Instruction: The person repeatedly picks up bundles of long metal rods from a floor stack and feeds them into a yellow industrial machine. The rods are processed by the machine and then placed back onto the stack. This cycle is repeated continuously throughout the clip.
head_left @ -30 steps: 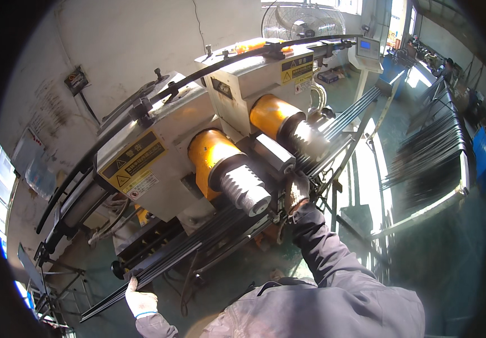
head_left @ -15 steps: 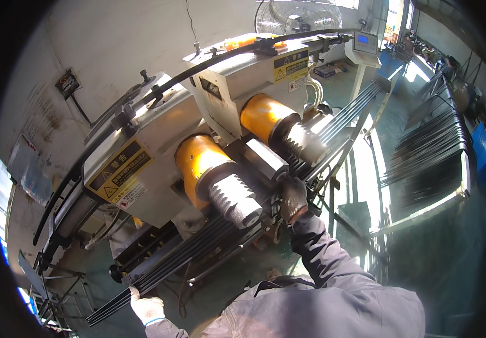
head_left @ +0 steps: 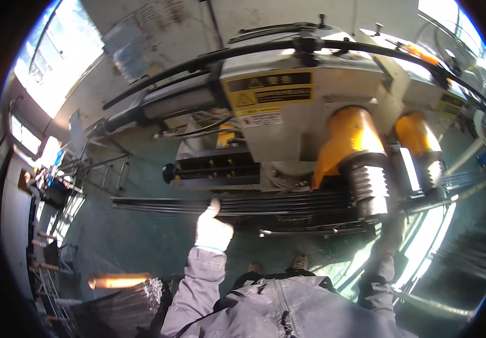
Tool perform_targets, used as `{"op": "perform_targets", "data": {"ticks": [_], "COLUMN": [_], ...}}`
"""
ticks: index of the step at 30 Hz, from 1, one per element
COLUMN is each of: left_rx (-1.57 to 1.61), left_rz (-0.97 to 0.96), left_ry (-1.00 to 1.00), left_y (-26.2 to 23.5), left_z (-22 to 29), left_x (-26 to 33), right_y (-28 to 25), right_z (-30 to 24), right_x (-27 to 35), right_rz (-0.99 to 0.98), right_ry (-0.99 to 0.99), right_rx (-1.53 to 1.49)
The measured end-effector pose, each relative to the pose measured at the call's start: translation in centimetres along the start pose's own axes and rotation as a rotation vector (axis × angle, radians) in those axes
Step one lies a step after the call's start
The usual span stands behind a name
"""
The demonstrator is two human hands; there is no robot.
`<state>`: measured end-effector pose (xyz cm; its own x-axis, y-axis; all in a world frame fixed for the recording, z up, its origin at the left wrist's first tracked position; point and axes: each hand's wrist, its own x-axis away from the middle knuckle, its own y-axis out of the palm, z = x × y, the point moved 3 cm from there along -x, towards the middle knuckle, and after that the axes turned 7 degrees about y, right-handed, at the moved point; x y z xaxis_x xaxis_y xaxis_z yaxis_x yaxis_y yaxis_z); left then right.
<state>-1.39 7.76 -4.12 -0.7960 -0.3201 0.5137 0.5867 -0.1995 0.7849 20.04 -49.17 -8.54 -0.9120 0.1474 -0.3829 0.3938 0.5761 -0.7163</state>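
The pale machine (head_left: 338, 84) is standing with the dark rods (head_left: 271, 204) already lying along its front, as yet showing no bend. The left hand (head_left: 213, 231) is holding them, thumb on top; the right hand (head_left: 390, 234) is blurring into shade, its grip impossible to tell.

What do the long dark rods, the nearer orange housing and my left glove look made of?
Rods: probably metal; dark, with thin pale glints along them. Orange housing: likely painted metal; glossy, with bright highlights, though plastic is possible. Left glove: probably cloth; matt, with banded cuff.
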Motion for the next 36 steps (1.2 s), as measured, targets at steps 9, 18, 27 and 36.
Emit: {"op": "perform_targets", "data": {"ticks": [9,18,27,36], "left_rx": [0.012,-0.004,-0.154,-0.742], "left_rz": [-0.023,0.173,0.139,0.274], "left_ry": [0.566,0.78,0.795,0.691], "left_y": [-5.2,-17.2,-17.5,-19.3], "left_z": [16.1,39.3,40.2,42.0], "left_x": [3.2,5.6,6.0,7.8], "right_y": [7.0,7.6,2.2,6.7], "right_z": [13.2,7.3,-0.9,1.1], "right_x": [15.2,34.0,35.4,33.5], "right_rz": [-0.413,-0.5,-0.397,-0.554], "right_ry": [0.09,0.717,1.059,1.293], "right_rx": [0.447,-0.432,-0.278,-0.596]}}
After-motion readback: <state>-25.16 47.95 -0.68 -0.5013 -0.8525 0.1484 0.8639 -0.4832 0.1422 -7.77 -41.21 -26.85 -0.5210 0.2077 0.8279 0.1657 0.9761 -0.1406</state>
